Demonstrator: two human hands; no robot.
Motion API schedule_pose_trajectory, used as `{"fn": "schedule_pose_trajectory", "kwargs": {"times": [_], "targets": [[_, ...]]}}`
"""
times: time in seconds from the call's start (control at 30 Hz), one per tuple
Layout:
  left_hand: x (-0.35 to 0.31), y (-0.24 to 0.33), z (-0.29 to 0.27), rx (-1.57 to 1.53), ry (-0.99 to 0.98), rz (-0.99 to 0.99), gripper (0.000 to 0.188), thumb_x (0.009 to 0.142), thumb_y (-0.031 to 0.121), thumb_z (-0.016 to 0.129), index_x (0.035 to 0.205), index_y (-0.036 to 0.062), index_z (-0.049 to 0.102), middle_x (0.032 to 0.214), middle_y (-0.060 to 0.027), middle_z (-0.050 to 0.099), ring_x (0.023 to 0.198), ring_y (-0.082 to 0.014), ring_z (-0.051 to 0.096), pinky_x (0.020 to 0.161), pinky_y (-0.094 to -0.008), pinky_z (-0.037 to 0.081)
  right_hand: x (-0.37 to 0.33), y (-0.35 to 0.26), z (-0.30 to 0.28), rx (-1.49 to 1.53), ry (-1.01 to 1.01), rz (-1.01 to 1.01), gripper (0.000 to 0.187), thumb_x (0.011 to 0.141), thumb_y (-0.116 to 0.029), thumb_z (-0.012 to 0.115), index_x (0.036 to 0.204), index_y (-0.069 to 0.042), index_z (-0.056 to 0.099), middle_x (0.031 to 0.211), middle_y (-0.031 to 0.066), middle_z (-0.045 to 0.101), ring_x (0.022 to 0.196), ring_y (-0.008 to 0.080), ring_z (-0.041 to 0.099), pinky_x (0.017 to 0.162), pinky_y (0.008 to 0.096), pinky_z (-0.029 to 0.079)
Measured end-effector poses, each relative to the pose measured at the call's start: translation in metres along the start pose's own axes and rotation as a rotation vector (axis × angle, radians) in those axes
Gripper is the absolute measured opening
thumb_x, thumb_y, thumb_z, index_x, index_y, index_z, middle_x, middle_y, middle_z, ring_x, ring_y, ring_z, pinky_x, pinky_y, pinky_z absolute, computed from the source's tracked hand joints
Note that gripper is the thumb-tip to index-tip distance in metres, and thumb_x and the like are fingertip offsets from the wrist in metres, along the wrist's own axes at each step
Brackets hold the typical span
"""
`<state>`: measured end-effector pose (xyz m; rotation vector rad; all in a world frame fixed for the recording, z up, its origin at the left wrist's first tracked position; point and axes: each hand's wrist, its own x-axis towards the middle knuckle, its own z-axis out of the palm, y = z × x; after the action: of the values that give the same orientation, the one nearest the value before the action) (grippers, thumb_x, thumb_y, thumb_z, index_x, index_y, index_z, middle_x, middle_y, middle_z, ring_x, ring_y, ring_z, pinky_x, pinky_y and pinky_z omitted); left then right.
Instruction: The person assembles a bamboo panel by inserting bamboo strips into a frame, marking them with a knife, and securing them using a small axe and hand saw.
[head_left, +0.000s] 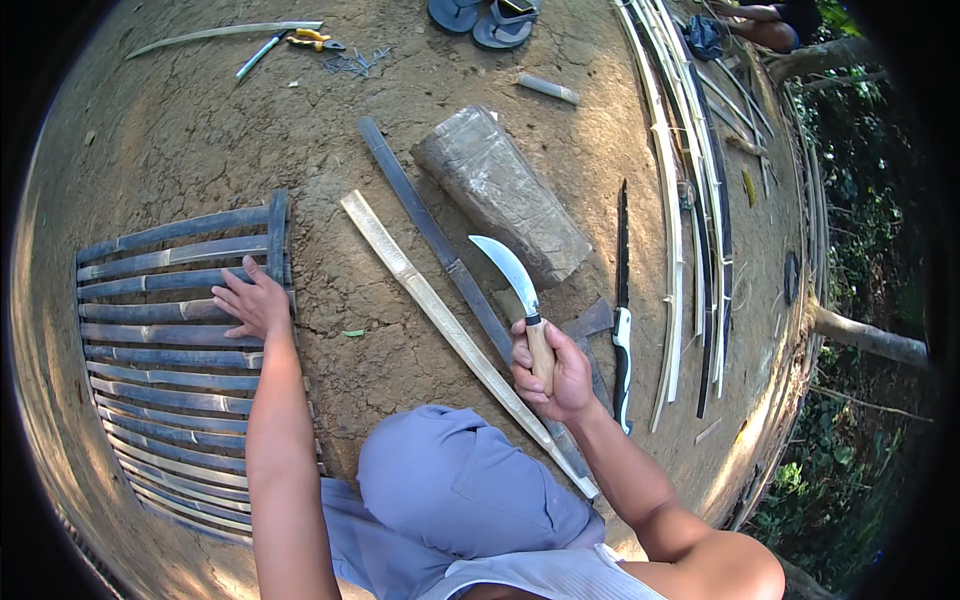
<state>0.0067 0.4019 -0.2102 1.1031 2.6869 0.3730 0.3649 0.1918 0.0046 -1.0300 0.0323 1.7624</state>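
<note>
Wood-handled, the curved knife (pixel 517 280) in front of the timber block (pixel 490 180) seems light and stiff, best held where the right hand (pixel 560 378) grips its handle; left of the block, the left hand (pixel 257 306) splays on bamboo slats (pixel 170 335).

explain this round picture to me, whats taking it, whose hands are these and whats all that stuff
There is no machine here: these are a person's own bare hands, seen by a wide fisheye camera worn on the head, looking down, so straight edges bend. The left hand rests on a slatted panel. The right hand holds a curved knife by its wooden handle. On the earth ground lie a wooden block, a saw, a pale strip, pliers, nails and sandals.
</note>
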Motion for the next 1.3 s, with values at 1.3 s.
{"fn": "schedule_pose_trajectory", "kwargs": {"times": [1.3], "targets": [[0.001,0.007,-0.011,0.134,-0.045,0.015,0.070,0.107,0.060,0.035,0.165,0.0201,0.029,0.172,-0.0183,0.020,0.161,-0.0370,0.010,0.116,-0.0800,0.005,0.148,0.018,0.110,-0.051,-0.137,0.135,0.047,0.110,-0.047,0.035,0.126,-0.007,0.053,0.084,0.0056,0.050,0.050,0.0114,0.043,0.039,0.0233,0.035]]}}
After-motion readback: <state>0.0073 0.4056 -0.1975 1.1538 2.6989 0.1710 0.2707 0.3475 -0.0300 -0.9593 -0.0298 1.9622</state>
